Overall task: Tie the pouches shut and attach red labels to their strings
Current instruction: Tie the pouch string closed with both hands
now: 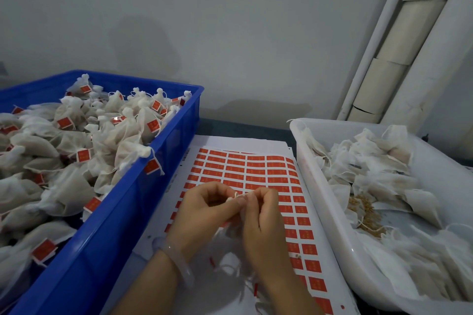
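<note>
Presently, left hand (204, 210) and right hand (263, 220) both pinch the string (236, 195) at the neck of one pouch (229, 262), over the label sheet (256, 169) at 6 o'clock. Advice: draw the knot snug against the gathered neck, leaving a tail free for a label. Finished pouches (64, 140): blue crate (133, 192), 9 o'clock.

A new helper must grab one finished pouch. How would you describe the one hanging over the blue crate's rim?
Find the blue crate on the left, heaped with tied pouches, and follow its wall beside the sheet of red labels. One pouch rests its knotted neck on that rim. Unlike its neighbours, its red label dangles outside the crate.
</note>
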`<state>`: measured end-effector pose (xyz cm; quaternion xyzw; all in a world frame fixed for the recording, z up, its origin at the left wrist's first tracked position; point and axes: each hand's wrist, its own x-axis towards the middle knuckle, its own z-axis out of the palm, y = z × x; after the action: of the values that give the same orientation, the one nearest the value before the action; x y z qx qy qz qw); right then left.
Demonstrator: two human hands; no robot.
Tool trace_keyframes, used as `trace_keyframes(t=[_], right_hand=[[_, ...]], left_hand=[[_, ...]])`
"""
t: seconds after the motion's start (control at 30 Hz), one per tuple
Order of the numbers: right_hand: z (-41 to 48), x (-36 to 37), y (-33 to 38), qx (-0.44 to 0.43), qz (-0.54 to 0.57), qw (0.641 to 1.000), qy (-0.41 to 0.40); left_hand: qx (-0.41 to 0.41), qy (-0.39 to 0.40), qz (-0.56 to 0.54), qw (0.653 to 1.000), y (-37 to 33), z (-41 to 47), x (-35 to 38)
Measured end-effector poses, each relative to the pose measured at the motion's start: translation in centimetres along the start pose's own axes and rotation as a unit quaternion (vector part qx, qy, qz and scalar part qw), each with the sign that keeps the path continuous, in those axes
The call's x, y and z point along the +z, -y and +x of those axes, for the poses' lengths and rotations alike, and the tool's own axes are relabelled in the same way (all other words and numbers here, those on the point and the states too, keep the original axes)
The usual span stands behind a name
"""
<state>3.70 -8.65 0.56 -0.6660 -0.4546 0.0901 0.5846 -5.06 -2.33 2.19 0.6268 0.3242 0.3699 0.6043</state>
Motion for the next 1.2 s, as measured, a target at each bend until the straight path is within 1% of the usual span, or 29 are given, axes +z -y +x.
trace_keyframes(t=[0.13,0.37,0.47,0.67,0.87,0.97,1.1,1.2], right_hand=[[0.3,-0.3,-0.3,-0.005,-0.047,0.999,0.027],[0.6,-1.2,-0.9,-0.042,-0.11,0.99,0.083],[0.5,-1.0,-1.1,-0.044,-0.114,0.988,0.097],[0.6,-1.2,-1.3,-0.027,-0.083,0.992,0.092],[0.6,-1.3,-1.3,-0.025,-0.083,0.986,0.143],[0.6,-1.3,-1.2,-0.032,-0.091,0.984,0.149],[0.5,-1.2,-1.3,-0.036,-0.085,0.985,0.145],[0.5,-1.4,-1.4,-0.025,-0.068,0.988,0.137]], left_hand=[[-0.023,0.022,0.007,0.999,-0.3,0.2,-0.5],[-0.072,0.108,0.112,0.985,-0.5,0.3,-1.4],[-0.084,0.134,0.132,0.978,-0.4,0.2,-1.4],[-0.084,0.151,0.129,0.976,-0.4,0.2,-1.3],[-0.091,0.167,0.17,0.967,-0.2,0.4,-2.0],[-0.096,0.168,0.182,0.964,-0.1,0.4,-2.3],[-0.084,0.149,0.176,0.969,0.1,0.3,-2.0],[-0.061,0.151,0.152,0.975,-0.1,0.2,-1.5]])
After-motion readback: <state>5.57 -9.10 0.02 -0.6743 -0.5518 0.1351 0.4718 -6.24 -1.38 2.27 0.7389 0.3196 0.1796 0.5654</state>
